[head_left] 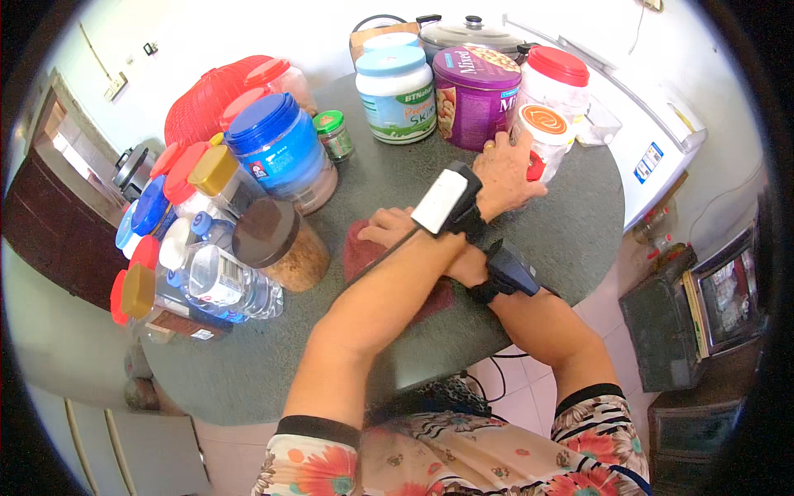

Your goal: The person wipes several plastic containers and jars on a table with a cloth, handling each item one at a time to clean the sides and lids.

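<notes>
My forearms cross over the round dark table, the left passing above the right. My left hand reaches to the right side and grips a small white plastic jar with an orange-and-white lid, fingers around its near side. Under the left forearm, my right hand presses on a maroon cloth lying on the tabletop, fingers bent over it. Part of the cloth and of the right hand is hidden by the left arm. Just behind the held jar stand a purple round tin and a red-lidded clear jar.
A white tub with a light-blue lid stands at the back. On the left crowd a blue-lidded jar, a green-lidded small jar, a brown-lidded jar, a water bottle and several more containers. A lidded pan sits behind.
</notes>
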Available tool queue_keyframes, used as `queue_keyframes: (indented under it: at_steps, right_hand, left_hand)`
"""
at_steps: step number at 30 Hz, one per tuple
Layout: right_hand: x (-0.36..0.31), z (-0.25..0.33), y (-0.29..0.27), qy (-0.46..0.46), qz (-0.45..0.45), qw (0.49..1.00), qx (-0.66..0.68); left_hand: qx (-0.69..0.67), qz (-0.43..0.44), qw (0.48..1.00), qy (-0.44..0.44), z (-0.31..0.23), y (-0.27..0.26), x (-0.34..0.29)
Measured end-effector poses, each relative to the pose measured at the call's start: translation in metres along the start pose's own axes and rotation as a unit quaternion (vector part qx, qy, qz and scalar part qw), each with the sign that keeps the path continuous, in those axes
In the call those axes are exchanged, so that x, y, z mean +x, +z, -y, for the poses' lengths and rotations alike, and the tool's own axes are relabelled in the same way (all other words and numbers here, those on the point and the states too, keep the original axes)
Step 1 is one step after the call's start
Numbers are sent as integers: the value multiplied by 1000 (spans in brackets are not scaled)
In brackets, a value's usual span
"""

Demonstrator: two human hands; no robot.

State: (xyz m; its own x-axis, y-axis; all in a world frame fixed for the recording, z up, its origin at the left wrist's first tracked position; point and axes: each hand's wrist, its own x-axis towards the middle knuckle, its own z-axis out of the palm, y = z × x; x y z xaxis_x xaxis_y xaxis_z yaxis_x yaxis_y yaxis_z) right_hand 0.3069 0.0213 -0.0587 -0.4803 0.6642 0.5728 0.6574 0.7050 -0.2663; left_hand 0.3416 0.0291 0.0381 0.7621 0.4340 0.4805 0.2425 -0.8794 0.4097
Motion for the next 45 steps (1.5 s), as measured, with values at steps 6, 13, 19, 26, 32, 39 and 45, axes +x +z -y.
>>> queue_keyframes:
  at_steps: [6, 13, 19, 26, 32, 39, 45]
  right_hand:
    - [-5, 8, -4, 29, 28, 991, 130]
    - [12, 33, -30, 108, 146, 983, -35]
    - [14, 6, -39, 175, 120, 975, -66]
    - [2, -38, -63, 257, -101, 958, -77]
    - [19, -2, -94, 159, -397, 871, 242]
    - [34, 37, -72, 1, -131, 991, -31]
    - [39, 40, -72, 82, -115, 990, -10]
  left_hand:
    - [13, 2, 998, -66, 18, -9, -6]
    - [57, -140, 983, -104, 72, -89, -58]
    - [50, -277, 953, -116, 67, -123, -109]
    - [26, -235, 966, -108, 63, -120, -138]
    - [-37, -215, 963, -159, 68, -100, -152]
    - [-309, -210, 916, -142, 93, -58, -163]
    - [-320, -168, 929, -79, 106, -49, -162]
